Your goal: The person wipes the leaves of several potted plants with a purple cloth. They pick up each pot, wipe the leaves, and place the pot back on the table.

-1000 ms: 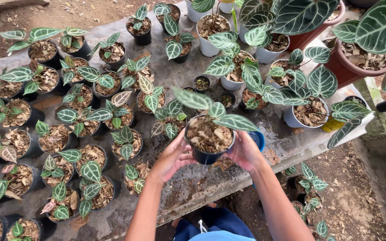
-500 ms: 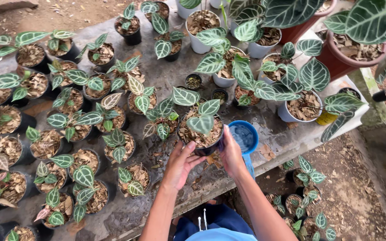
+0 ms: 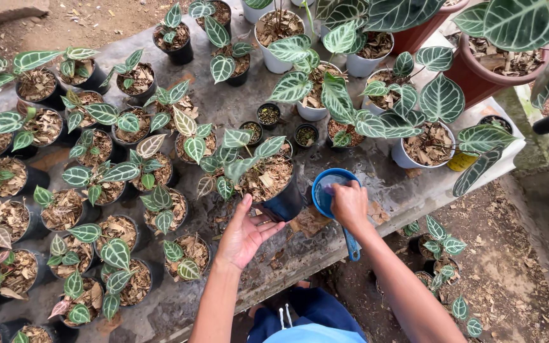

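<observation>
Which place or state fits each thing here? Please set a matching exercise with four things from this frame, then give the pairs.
Things:
1. left hand
2. right hand
3. blue scoop
4. reddish-brown pot

Places or states:
a. far right of the bench, holding a big veined-leaf plant
b. open, palm against the black pot
c. just right of the black pot
d. resting on the scoop's rim

Pairs: 1-b, 2-d, 3-c, 4-a

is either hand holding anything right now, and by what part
The left hand holds nothing; it lies open by the black potted plant. The right hand rests on the blue scoop's bowl rim; a firm hold cannot be told.
</observation>
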